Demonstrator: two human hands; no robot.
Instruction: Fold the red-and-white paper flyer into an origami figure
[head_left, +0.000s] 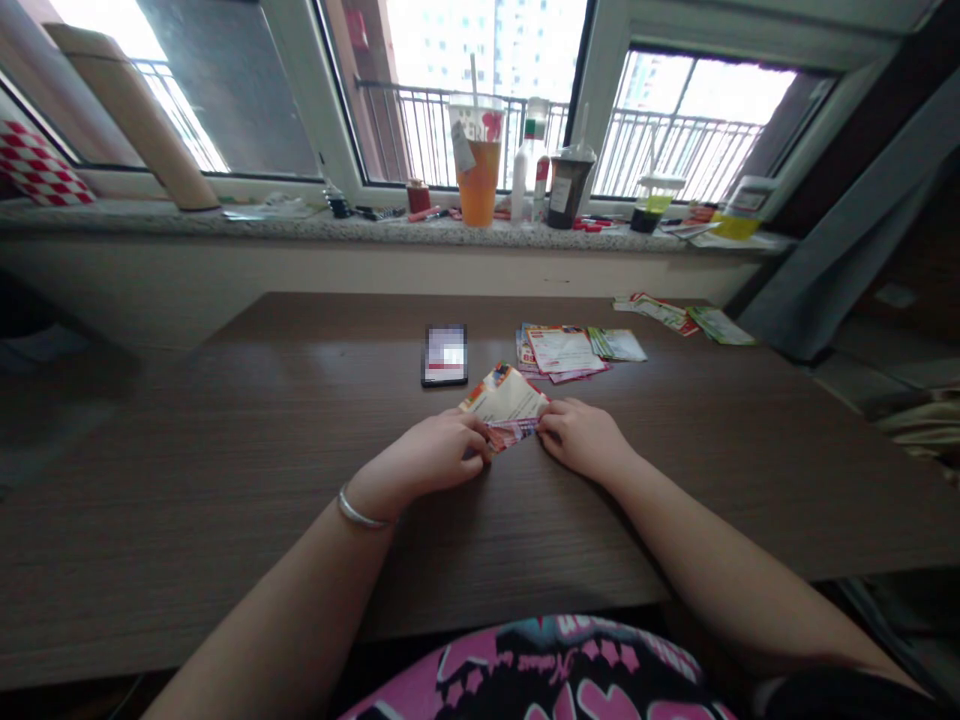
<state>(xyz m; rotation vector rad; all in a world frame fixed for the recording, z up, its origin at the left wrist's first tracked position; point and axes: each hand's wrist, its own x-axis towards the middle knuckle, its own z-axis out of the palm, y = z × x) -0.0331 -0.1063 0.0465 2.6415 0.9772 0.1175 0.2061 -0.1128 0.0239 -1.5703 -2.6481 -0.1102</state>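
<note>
A printed sheet of paper (504,398), cream with red and orange edges, lies turned at an angle on the table before me. Its near edge is folded up, showing a pinkish printed strip. My left hand (450,450), with a silver bangle at the wrist, grips the left side of the sheet with curled fingers. At the right corner, my right hand (581,435) pinches the same sheet. Just beyond the paper is a phone (445,355), its screen lit and blurred. A stack of printed sheets (564,350) rests behind my right hand.
More folded paper pieces (664,314) lie at the table's (262,420) far right. Along the windowsill (300,228) stand a tall cup of orange drink (478,180), a dark drink cup (568,190), bottles and small items. A cardboard tube (142,125) leans at the left.
</note>
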